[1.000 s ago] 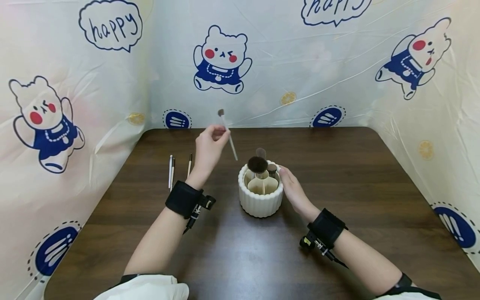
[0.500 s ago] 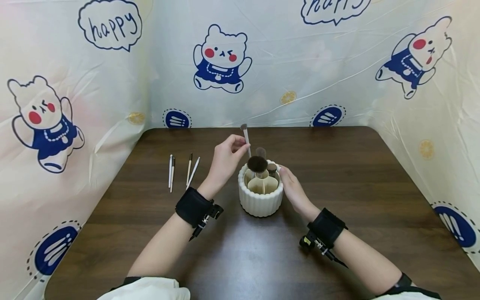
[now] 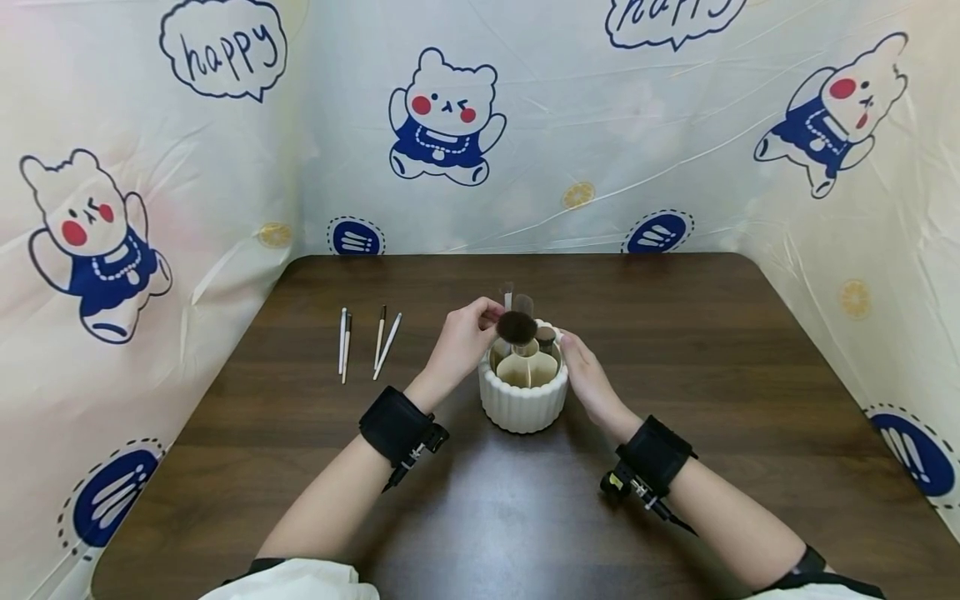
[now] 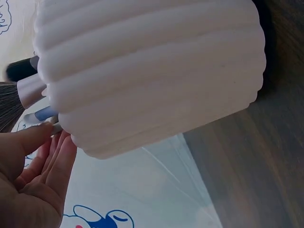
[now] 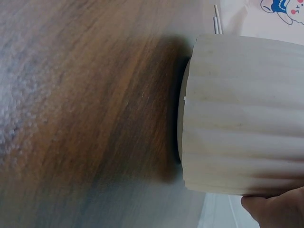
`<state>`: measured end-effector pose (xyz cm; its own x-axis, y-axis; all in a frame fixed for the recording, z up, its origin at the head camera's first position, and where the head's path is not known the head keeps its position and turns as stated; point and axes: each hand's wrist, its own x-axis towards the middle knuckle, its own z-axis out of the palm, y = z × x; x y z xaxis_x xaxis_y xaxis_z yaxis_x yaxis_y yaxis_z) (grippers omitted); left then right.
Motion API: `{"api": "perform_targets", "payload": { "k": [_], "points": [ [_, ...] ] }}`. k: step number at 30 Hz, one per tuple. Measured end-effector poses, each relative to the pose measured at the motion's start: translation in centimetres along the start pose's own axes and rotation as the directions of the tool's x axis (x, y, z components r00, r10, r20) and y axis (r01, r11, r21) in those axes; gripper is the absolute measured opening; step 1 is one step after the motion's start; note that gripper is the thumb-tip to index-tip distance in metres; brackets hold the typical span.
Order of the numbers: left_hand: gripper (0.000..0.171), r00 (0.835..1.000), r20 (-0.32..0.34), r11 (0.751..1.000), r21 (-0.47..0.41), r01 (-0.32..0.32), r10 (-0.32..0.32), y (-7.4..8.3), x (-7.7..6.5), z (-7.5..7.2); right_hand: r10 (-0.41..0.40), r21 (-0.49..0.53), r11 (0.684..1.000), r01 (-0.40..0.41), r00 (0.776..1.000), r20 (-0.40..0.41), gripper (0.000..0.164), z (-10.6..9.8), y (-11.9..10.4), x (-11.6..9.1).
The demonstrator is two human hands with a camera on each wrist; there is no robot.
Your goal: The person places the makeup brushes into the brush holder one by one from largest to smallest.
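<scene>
In the head view a white ribbed brush holder [image 3: 523, 404] stands upright on the table, with inner compartments. My left hand [image 3: 461, 337] is at its far left rim, thumb and fingers pinching a makeup brush [image 3: 508, 298] with a pale handle; its lower part is hidden. The left wrist view shows the thumb and fingers of that hand [image 4: 45, 156] meeting beside the rim. A large dark fluffy brush [image 3: 517, 327] and smaller brushes stand in the holder. My right hand [image 3: 592, 383] rests against the holder's right side, its thumb on the wall in the right wrist view.
Several slim brushes lie on the dark wooden table [image 3: 750, 500] to the left: a white one [image 3: 342, 342], a dark-tipped one [image 3: 347, 350] and a leaning pair [image 3: 387, 346]. A printed curtain [image 3: 525, 125] surrounds the table's back and sides.
My left hand has moved right and down with the brush, from over the table to the holder's rim; the brush now sits lower, among the others. The right hand has stayed put.
</scene>
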<state>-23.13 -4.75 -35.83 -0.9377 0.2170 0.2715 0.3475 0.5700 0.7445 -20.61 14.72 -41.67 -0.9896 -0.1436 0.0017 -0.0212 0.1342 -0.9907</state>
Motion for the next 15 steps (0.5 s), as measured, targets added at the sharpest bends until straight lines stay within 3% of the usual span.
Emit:
{"api": "perform_targets", "payload": {
  "k": [15],
  "points": [
    [0.017, 0.995, 0.095, 0.993, 0.119, -0.013, 0.001, 0.02, -0.39, -0.37, -0.001, 0.001, 1.000, 0.001, 1.000, -0.002, 0.052, 0.05, 0.09, 0.13]
  ]
}}
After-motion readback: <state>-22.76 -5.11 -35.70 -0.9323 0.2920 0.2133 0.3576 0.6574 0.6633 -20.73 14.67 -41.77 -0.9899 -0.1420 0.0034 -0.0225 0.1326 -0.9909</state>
